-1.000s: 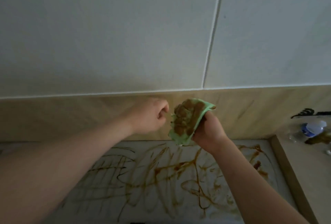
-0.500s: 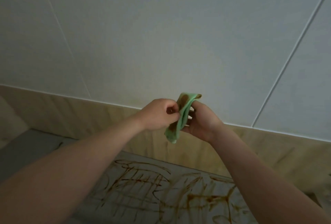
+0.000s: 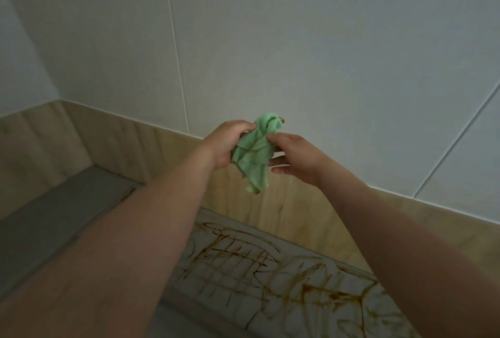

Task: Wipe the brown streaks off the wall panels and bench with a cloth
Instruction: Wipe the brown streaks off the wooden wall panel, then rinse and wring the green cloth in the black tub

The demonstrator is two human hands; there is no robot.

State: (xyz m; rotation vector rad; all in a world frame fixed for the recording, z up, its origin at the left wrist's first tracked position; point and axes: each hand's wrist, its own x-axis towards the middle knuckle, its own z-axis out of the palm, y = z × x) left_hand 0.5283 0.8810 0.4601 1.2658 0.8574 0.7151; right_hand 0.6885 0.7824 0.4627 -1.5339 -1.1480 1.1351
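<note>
Left grip: fingers curled round the green cloth, holding it bunched at the top, with the rest hanging loose below the palm. Right grip: spread and relaxed, fingers nearly straight and pointing left; the thumb tip touches the cloth's right edge and the fingers reach in beneath it. I cannot tell whether the right fingers actually pinch any fabric.

Cloth position: in the air at chest-front, in front of the seam where the white wall panels meet the pale wood-look strip below them. It touches neither the wall nor the surface. A small brown mark shows at the top fold of the cloth; the face turned to the camera is mostly clean green.

Surroundings: brown streaks cover the light surface underneath in crossing lines and loops, running from near the left forearm to the lower right edge of view. The visible wall panels show no marks in this dim light. A plain grey ledge lies to the left, at the corner where the wood-look strip turns.

Pose: both forearms are bare and extend forward and upward, converging on the cloth. The left forearm hides the near left part of the streaked surface; the right forearm crosses its far right corner.
</note>
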